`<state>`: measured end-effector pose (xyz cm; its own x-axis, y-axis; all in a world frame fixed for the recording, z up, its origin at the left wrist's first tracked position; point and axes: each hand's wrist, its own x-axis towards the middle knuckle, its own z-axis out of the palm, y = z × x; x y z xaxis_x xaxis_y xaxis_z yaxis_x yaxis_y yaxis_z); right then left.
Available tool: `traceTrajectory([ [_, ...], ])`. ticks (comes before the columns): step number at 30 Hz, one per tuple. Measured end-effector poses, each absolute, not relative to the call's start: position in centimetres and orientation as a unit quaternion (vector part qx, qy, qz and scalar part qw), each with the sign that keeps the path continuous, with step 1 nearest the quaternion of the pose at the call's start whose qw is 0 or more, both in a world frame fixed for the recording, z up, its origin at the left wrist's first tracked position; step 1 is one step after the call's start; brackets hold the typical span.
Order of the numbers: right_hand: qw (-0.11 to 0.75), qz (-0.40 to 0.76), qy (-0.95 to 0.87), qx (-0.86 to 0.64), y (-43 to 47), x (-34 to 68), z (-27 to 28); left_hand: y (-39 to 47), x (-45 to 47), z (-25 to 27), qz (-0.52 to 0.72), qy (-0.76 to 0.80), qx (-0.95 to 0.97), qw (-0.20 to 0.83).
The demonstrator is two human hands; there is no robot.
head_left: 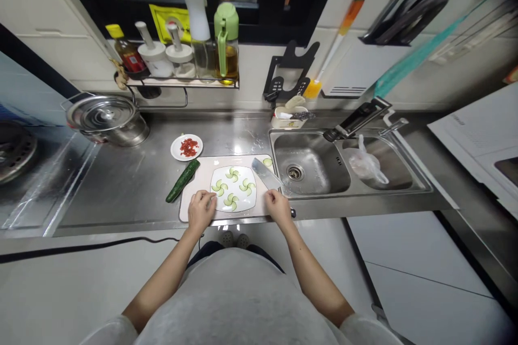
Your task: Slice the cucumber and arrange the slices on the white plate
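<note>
A white square plate (233,204) lies on a pale cutting board (198,175); cucumber slices (231,202) form several pinwheels on it. My left hand (201,209) is at the plate's left edge, fingers bent and the thumb apart from the forefinger. Right of the plate, my right hand (279,206) is closed with curled fingers; whether something is in them is hidden. A kitchen knife (265,172) lies at the board's right side, its blade beyond my right hand and its dark handle end showing beside the wrist. A cucumber end piece (267,162) lies near the blade.
A whole cucumber (183,180) rests against the board's left edge, below a small plate (174,149) of chopped red pieces (189,146). A lidded steel pot (109,118) stands at the left. The double sink (311,164) lies right, with a plastic bag (367,166) in its far basin.
</note>
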<state>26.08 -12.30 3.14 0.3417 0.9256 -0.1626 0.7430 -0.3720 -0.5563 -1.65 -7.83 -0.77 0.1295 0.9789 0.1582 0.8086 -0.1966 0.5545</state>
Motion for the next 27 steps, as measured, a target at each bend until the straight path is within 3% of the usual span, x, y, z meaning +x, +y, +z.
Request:
traceTrajectory([
  [17, -0.001, 0.221, -0.717, -0.661, -13.4, 19.7, 5.3, -10.5, 0.3, 0.0, 0.188, 0.528, 0.817, 0.139],
  [27, -0.047, 0.206, -0.758, -0.617, -12.6, 18.7, 5.1, -10.4, 1.2, 0.3, 0.159, 0.561, 0.802, 0.131],
])
